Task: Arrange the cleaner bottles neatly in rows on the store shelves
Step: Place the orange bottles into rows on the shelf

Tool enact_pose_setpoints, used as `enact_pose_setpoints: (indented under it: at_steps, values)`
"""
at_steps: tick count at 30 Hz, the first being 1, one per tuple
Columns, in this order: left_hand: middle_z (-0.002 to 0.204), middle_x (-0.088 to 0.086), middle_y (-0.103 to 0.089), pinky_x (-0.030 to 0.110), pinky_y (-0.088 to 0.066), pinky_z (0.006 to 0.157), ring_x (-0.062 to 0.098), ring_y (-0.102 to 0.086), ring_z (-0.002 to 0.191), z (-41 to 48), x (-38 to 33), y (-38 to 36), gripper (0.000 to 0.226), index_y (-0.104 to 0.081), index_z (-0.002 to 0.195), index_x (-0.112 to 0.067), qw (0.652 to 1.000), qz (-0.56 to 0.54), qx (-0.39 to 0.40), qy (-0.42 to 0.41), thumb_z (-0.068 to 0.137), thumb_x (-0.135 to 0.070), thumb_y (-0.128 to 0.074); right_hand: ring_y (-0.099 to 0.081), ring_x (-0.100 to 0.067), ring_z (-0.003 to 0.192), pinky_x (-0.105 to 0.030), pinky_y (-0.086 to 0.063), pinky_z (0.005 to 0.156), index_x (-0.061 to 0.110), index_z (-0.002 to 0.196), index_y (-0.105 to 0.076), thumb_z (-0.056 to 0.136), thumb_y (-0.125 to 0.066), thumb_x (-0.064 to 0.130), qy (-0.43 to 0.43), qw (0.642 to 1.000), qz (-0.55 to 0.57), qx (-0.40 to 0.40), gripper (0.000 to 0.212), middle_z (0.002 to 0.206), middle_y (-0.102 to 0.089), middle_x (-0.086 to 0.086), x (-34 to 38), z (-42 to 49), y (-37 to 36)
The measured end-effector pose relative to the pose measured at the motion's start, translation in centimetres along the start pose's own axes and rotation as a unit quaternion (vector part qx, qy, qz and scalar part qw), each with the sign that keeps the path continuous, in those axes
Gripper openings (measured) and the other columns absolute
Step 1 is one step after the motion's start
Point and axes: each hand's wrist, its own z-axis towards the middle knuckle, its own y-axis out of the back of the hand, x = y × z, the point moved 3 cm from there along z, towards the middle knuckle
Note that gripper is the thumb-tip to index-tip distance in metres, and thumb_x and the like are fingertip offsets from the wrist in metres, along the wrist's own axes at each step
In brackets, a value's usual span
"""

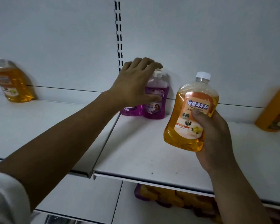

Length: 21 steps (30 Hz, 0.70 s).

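Observation:
My right hand grips an orange cleaner bottle with a white cap, held upright above the white shelf. Two purple bottles stand at the back of that shelf: one fully seen, the other mostly hidden behind my left hand. My left hand reaches over them with fingers spread; its thumb lies against the front of the right purple bottle, and its fingers curl above the cap. Whether it grips the bottle I cannot tell.
Another orange bottle stands at the back of the left shelf section, and a third at the far right edge. Several orange and purple bottles lie on the shelf below. A slotted upright divides the back panel.

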Motion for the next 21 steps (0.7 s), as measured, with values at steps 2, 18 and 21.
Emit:
enact_pose_setpoints:
  at_steps: [2,18,21]
  values:
    - [0.143,0.0,-0.056,0.042,-0.037,0.11,0.024,-0.05,0.132,-1.5,-0.1,1.7,0.076,-0.052,0.144,-0.025,1.0,0.001,-0.008,0.014,0.084,-0.069,-0.065,-0.077,-0.013,0.098,-0.027,-0.063,0.069,0.028,0.115,-0.068,0.071,-0.067,0.041,-0.001,1.0,-0.005,0.011,0.046,0.104,-0.08,0.009,0.0,-0.2,-0.3]
    - [0.137,-0.017,-0.059,0.035,-0.043,0.107,0.004,-0.054,0.126,-28.9,9.1,12.2,0.054,-0.056,0.137,-0.035,0.959,0.008,0.019,0.282,0.096,-0.071,-0.048,-0.076,-0.021,0.106,-0.043,-0.061,0.086,0.025,0.119,-0.068,0.072,-0.082,0.049,0.043,0.975,0.027,0.216,0.054,0.115,-0.078,0.0,-2.7,-3.6,-18.1]
    - [0.138,-0.018,-0.058,0.032,-0.039,0.105,0.006,-0.053,0.127,-32.4,13.9,12.7,0.057,-0.055,0.137,-0.038,0.949,0.016,0.026,0.313,0.094,-0.074,-0.045,-0.075,-0.022,0.108,-0.051,-0.06,0.088,0.03,0.117,-0.068,0.068,-0.085,0.066,0.064,0.972,-0.018,0.223,0.063,0.116,-0.077,0.0,-3.4,-3.9,-22.6]
